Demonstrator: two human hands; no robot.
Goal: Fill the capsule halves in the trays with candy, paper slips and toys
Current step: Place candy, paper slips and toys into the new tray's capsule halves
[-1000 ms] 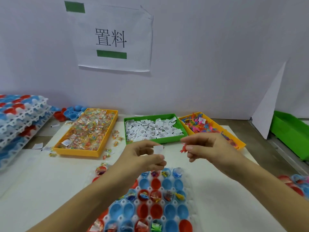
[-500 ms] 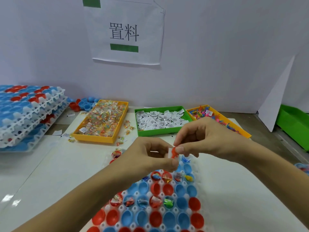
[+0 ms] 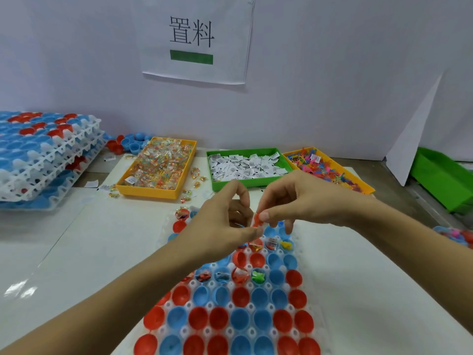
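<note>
Two hands pinching small orange plastic toy (image 3: 256, 219), dimpled tray (image 3: 302, 254)

Two hands meet over the white capsule tray (image 3: 302, 252) — a left hand (image 3: 220, 226) and a right hand (image 3: 294, 198). Behind it sit three supply bins — one yellow candy bin (image 3: 156, 193), one green slip bin (image 3: 225, 184), one yellow toy bin (image 3: 368, 187). One stack of trays (image 3: 51, 162) stands left; one sign (image 3: 197, 39) hangs on the wall.

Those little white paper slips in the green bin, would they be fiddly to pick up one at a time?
Probably. The slips look thin and flat and lie overlapping in the green bin, so several may lift together. They seem very light, so a nudge or draught would likely scatter them.
</note>
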